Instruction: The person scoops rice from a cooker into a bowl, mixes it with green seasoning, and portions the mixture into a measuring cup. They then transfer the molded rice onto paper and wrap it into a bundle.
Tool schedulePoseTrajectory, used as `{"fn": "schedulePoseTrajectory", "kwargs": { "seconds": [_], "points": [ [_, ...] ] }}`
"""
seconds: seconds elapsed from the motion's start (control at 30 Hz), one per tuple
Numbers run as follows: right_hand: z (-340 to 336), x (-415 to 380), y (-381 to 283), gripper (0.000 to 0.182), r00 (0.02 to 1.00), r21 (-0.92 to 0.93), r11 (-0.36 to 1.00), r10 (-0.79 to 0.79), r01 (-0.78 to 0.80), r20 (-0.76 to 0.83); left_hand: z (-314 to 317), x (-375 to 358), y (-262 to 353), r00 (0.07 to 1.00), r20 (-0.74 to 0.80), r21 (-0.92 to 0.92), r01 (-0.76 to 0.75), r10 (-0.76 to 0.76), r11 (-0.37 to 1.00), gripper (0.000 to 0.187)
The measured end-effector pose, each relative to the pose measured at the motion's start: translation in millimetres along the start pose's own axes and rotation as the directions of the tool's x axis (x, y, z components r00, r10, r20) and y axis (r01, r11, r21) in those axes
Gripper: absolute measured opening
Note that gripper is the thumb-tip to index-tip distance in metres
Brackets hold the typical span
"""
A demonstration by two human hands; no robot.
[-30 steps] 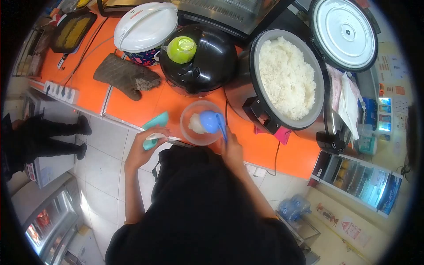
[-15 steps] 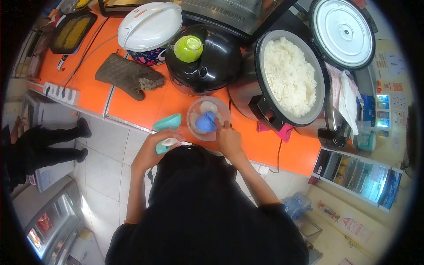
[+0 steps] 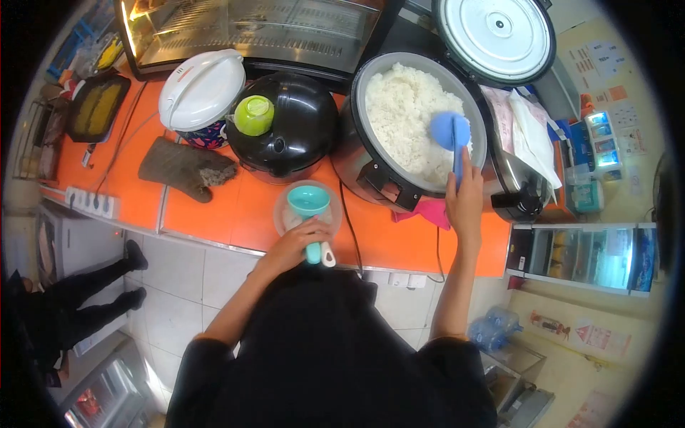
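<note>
In my right hand (image 3: 465, 198) is the handle of a blue scoop (image 3: 444, 131), whose round end is over the white rice (image 3: 403, 107) at the right side of the open cooker (image 3: 357, 135). My left hand (image 3: 303, 239) is closed around the handles of a teal scoop (image 3: 308, 200) and a white utensil (image 3: 327, 255). Beneath the teal scoop sits a clear plastic bowl (image 3: 283, 207) at the counter's front edge. Its contents are mostly hidden by the scoop and my hand.
Left of the cooker are a black lidded cooker (image 3: 307, 121) with a green bowl (image 3: 254, 115), a white-lidded pot (image 3: 202, 89) and a brown mitt (image 3: 178, 167). A pink cloth (image 3: 428, 213) lies before the rice cooker. Another person's legs (image 3: 100, 278) show at far left.
My right hand has moved the blue scoop from the clear bowl up and right to the rice. My left hand has moved right, bringing the teal scoop over the bowl. The view has shifted.
</note>
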State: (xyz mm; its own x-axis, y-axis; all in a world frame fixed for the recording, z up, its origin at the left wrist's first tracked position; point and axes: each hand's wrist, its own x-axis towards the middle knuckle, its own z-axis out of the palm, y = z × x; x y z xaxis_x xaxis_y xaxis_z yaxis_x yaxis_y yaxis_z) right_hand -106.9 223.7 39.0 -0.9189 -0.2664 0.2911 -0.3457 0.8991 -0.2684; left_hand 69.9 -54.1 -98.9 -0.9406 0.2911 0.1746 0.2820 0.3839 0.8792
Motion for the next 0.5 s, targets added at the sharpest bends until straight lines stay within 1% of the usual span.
{"fn": "schedulePoseTrajectory", "kwargs": {
  "seconds": [0.03,0.07,0.1,0.13,0.17,0.2,0.23,0.27,0.3,0.33,0.37,0.4,0.43,0.47,0.5],
  "points": [
    [5.7,-1.8,6.8,0.054,1.000,0.018,1.000,-0.004,0.004,-0.002,12.5,0.5,-13.5,0.996,-0.073,0.070,-0.046,0.051,0.997,0.030],
    [10.1,-4.5,12.3,0.054,0.999,0.007,1.000,0.005,-0.004,-0.043,22.5,-2.2,-28.3,0.996,-0.076,0.086,-0.037,0.043,0.996,0.030],
    [12.3,-6.9,16.2,0.054,0.997,-0.006,1.000,0.013,-0.013,-0.082,32.4,-6.1,-42.3,0.995,-0.094,0.205,0.002,0.018,0.979,0.031],
    [9.4,-9.9,13.4,0.054,0.997,0.008,1.000,0.007,-0.006,-0.078,37.9,-9.0,-47.7,0.993,-0.115,0.317,0.045,-0.009,0.947,0.032],
    [3.3,-15.5,4.7,0.050,0.980,0.044,0.999,-0.022,0.032,-0.199,39.6,-11.1,-45.1,0.993,-0.120,0.324,0.060,-0.022,0.944,0.032],
    [1.2,-24.7,-1.5,0.047,0.948,0.075,0.995,-0.044,0.071,-0.314,42.3,-14.1,-42.2,0.991,-0.111,0.360,0.115,-0.080,0.926,0.037],
    [3.5,-36.0,-4.3,0.047,0.952,0.089,0.993,-0.047,0.077,-0.304,45.3,-17.0,-39.0,0.985,-0.105,0.394,0.170,-0.140,0.903,0.043],
    [5.2,-48.5,-7.4,0.042,0.928,0.131,0.979,-0.100,0.156,-0.359,48.2,-19.1,-36.0,0.981,-0.113,0.398,0.189,-0.157,0.898,0.043],
    [6.3,-62.3,-11.2,0.038,0.897,0.171,0.956,-0.149,0.238,-0.416,50.8,-20.7,-32.7,0.981,-0.147,0.396,0.177,-0.129,0.901,0.042],
    [17.0,-84.0,-10.3,0.036,0.920,0.275,0.912,-0.207,0.305,-0.333,52.9,-22.0,-29.7,0.977,-0.186,0.397,0.168,-0.100,0.902,0.041],
    [34.2,-104.6,-9.8,0.034,0.926,0.383,0.851,-0.277,0.360,-0.256,54.4,-23.3,-27.3,0.972,-0.205,0.406,0.194,-0.117,0.893,0.041],
    [47.3,-116.8,-19.7,0.035,0.947,0.482,0.823,-0.316,0.302,-0.053,56.9,-25.8,-24.7,0.968,-0.224,0.392,0.198,-0.116,0.899,0.039],
    [60.7,-128.7,-30.7,0.036,0.918,0.563,0.795,-0.368,0.226,0.151,60.8,-29.3,-20.9,0.962,-0.246,0.376,0.207,-0.118,0.903,0.037],
    [81.9,-140.2,-39.2,0.035,0.907,0.574,0.803,-0.351,0.163,0.233,65.5,-32.0,-15.4,0.950,-0.276,0.384,0.245,-0.143,0.890,0.037],
    [103.5,-146.5,-45.2,0.035,0.884,0.584,0.804,-0.350,0.114,0.309,68.7,-32.7,-9.2,0.950,-0.298,0.382,0.204,-0.089,0.901,0.035]
  ]
}}
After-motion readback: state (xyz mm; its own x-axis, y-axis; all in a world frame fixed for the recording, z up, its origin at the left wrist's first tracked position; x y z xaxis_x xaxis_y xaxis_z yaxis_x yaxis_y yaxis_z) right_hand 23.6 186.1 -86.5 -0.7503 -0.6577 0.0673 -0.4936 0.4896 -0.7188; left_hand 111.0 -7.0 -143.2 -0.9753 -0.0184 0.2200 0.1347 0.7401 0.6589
